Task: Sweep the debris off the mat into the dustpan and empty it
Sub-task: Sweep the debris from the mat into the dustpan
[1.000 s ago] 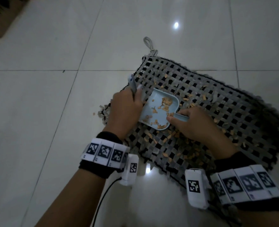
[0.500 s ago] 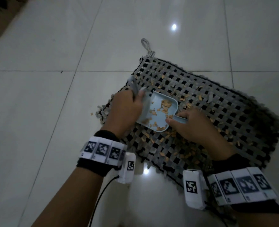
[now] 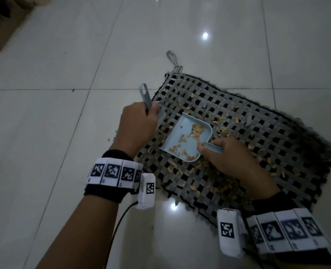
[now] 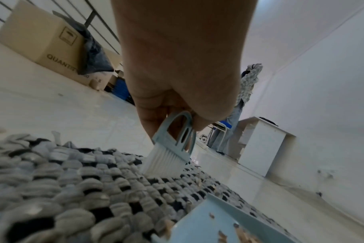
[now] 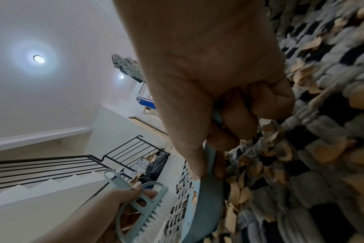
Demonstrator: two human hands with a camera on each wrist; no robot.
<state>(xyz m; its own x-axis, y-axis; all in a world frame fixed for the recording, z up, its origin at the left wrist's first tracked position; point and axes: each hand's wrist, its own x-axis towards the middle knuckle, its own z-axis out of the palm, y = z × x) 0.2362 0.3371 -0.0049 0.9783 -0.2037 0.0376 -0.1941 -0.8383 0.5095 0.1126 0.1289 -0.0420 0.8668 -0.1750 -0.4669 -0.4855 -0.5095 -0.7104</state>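
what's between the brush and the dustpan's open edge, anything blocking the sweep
Nothing visible blocks it. Only bare woven mat lies between the brush bristles in the left hand and the dustpan, held by the right hand.

The head view is dim and underexposed, with a grey cast. The glossy floor (image 3: pixel 44 133) carries small bright glints: one beyond the hands, one close in between the wrists. The far right edge of the mat (image 3: pixel 277 152), outward of the right hand (image 3: pixel 230 158), sinks into soft darkness. Both wrist views are much brighter. In the right wrist view a ceiling light (image 5: pixel 38 59) glows with a wide halo and a smaller lamp (image 5: pixel 121 76) shines further off. The wide lenses bend straight lines at the edges. The left hand (image 4: pixel 181 62) fills its view, soft and out of focus, and the nearest mat weave is blurred.
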